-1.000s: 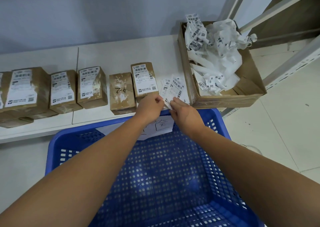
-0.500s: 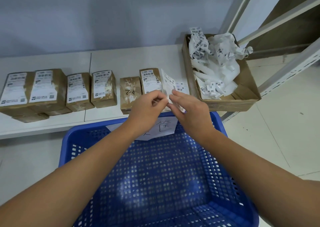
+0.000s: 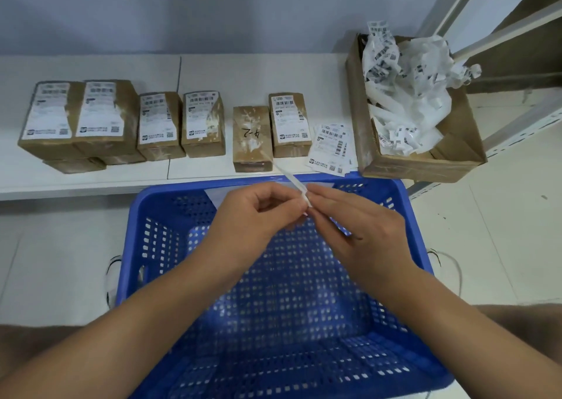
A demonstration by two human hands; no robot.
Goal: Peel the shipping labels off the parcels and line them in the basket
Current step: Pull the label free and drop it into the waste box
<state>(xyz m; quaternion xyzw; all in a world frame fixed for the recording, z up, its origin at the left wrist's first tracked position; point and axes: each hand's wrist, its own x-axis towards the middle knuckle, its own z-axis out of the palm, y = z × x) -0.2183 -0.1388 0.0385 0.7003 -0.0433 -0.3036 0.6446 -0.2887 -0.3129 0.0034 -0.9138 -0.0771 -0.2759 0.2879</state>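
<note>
Over the far end of the blue perforated basket [image 3: 416,225], my left hand [image 3: 258,216] and my right hand [image 3: 359,225] both pinch one white label [image 3: 292,179], seen edge-on as a thin strip. A row of brown parcels stands on the white shelf [image 3: 243,73] behind. One parcel [image 3: 251,138] is bare with handwriting on top. The parcel beside it [image 3: 289,125] carries a label, as do several parcels at the left [image 3: 202,123]. A small stack of loose labels [image 3: 331,148] lies on the shelf right of the parcels.
A cardboard box [image 3: 407,167] full of crumpled label scraps [image 3: 404,94] stands at the shelf's right end. A white sheet [image 3: 213,195] lies at the basket's far inner edge. Metal rack posts [image 3: 523,119] rise at the right. Pale floor tiles surround the basket.
Both hands have drawn back from the loose label stack to above the basket with one label. The label has turned from face-on to edge-on. The camera has tilted, widening the view.
</note>
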